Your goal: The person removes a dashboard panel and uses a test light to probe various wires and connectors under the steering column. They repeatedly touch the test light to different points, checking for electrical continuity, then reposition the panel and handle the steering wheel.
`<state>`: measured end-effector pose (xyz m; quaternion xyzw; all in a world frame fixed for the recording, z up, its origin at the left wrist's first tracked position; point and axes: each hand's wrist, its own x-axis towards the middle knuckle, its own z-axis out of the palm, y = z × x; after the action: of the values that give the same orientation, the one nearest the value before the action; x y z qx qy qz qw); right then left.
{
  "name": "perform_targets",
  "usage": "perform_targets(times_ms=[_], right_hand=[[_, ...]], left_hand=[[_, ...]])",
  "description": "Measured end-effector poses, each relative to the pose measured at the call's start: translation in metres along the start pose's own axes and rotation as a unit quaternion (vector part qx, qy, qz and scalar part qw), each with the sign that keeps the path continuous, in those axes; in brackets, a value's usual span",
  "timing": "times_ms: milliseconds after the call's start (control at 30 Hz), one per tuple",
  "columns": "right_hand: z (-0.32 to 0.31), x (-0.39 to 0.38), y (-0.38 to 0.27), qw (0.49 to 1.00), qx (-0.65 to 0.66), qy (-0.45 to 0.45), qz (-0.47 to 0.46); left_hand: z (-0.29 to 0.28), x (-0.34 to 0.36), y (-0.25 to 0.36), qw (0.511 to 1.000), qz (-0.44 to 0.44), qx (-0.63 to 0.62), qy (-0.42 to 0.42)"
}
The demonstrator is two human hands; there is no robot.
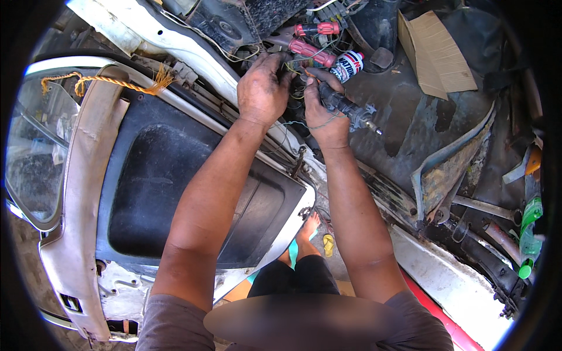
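My left hand [262,88] reaches over the car's door sill, its blackened fingers closed and bent down among thin wires [300,63]. What lies between those fingertips is mostly hidden. Close beside it, my right hand [325,120] is wrapped round a black cylindrical part [350,111] with a narrow metal tip pointing right and down. A thin green wire loops across the right hand. Just beyond both hands lie pliers with red handles [313,52], another red-handled tool [319,28] and a white, blue and red container [347,66].
An open car door [164,193] with a dark inner panel stands at left, with frayed orange rope [117,85] over its window frame. Folded cardboard [436,55] rests on the car floor. A green bottle [531,219] and metal bars [486,206] lie right. A yellow slipper [328,245] is below.
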<state>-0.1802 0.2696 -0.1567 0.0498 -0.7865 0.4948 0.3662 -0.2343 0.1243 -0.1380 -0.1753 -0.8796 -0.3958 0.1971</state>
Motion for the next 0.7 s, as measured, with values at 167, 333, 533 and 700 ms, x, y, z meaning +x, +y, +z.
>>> perform_targets(times_ms=[167,333,533,700], right_hand=[[0.0,0.001,0.001,1.0,-0.011,-0.009,-0.006],[0.002,-0.001,0.002,1.0,-0.016,-0.009,0.007],[-0.003,0.001,0.005,0.999,-0.019,0.021,-0.024],[-0.001,0.003,0.01,0.999,-0.043,0.03,-0.006]], left_hand=[[0.001,0.0,-0.001,1.0,-0.007,-0.005,-0.002],[0.002,0.0,-0.002,1.0,-0.023,-0.02,-0.005],[0.001,-0.001,-0.001,0.999,-0.023,-0.022,-0.003],[0.002,-0.001,-0.001,1.0,-0.017,-0.013,0.0]])
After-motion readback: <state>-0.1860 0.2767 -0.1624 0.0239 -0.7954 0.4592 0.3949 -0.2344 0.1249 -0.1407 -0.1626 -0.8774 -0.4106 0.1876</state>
